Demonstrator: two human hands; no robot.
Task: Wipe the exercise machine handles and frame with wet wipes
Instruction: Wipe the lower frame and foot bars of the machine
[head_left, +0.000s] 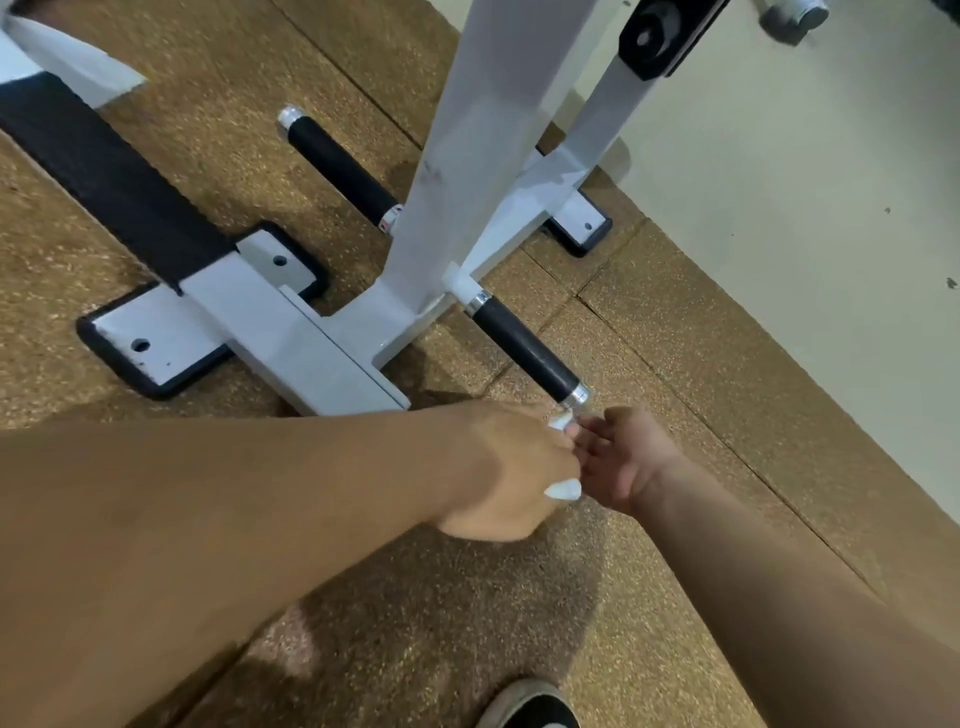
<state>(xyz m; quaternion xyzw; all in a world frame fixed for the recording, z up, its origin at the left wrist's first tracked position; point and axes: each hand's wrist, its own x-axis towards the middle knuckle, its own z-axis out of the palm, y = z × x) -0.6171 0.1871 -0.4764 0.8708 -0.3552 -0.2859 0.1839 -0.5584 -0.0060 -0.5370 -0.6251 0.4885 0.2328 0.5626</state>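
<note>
Shoe (530, 709): black with a white rim, at the bottom edge, standing on the floor (675, 364).
Left hand (511, 473): fingers curled closed around a white wipe (563, 488); one bit of the wipe sticks out below the fist and another bit shows at the top, near the fingertips.
Right hand (626, 457): loosely open, fingers reaching toward the left hand and touching it at the wipe; whether they pinch the wipe I cannot tell.
Near handle (524, 347): black grip with a silver end cap, sticking out of the white frame (467, 171); both hands are just in front of its cap.
Far handle (337, 163): same kind, on the other side of the frame post, well apart from the hands.
Floor: brown speckled mats, with the frame's feet resting on them.
</note>
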